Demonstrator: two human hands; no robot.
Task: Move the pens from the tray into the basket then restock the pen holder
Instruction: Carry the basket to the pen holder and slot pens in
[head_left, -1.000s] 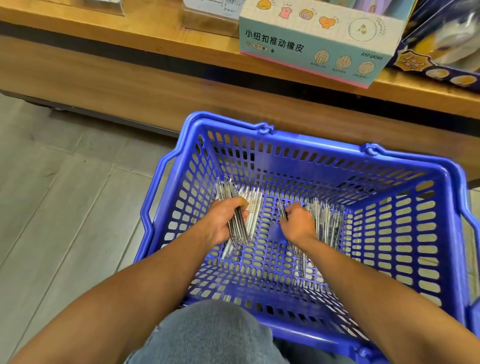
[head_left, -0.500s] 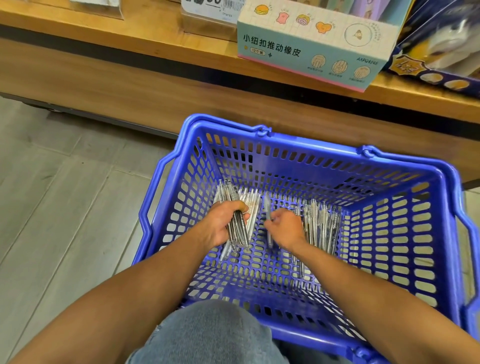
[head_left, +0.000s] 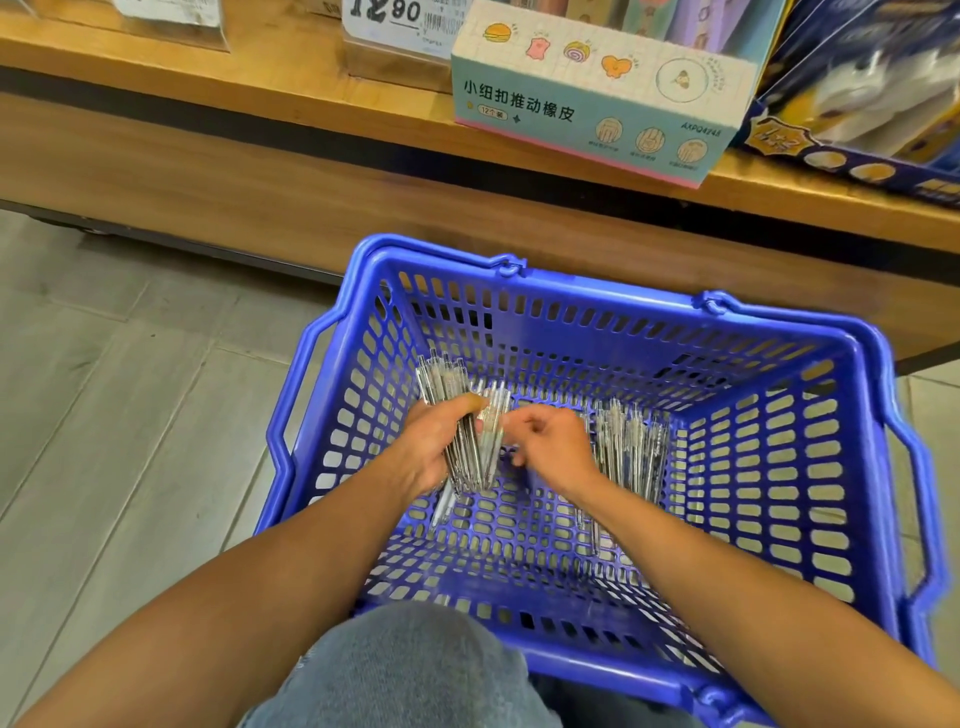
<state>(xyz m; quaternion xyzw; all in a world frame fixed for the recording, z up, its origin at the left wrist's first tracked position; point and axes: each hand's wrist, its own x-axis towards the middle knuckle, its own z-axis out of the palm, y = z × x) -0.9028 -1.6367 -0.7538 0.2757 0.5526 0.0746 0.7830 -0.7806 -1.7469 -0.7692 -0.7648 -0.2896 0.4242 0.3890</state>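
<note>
Pens fill the middle of the frame, all of them inside the blue plastic basket (head_left: 810, 467) that sits on the grey floor (head_left: 104, 415) below the wooden shelf (head_left: 260, 67). My left hand (head_left: 434, 447) is wrapped around a bundle of clear pens (head_left: 457, 415) at centre-left of the basket; the thumb lies across the barrels and the fingers curl under them, so the bundle is firmly clamped. Their ends fan out above the thumb toward the basket's far wall, and the lower ends reach down past the heel of the hand. One more pen (head_left: 441, 506) pokes out beneath that hand against the basket floor — I cannot tell whether it is part of the gripped bundle.

My right hand (head_left: 553, 447) sits just beside the bundle, at the frame's centre, fingers curled with the tips toward the pens in the left hand. I cannot tell whether it pinches a pen or is merely touching the bundle.

A second heap of loose pens (head_left: 631, 447) lies on the basket floor right of centre, just behind the right wrist.

At the top of the frame the shelf carries a pale teal eraser box (head_left: 597, 104) with cartoon food drawings and Chinese print, a price card (head_left: 389, 21) to its left, and a dark blue package (head_left: 857, 104) at upper right. My knee in grey denim (head_left: 405, 670) shows at bottom centre.
</note>
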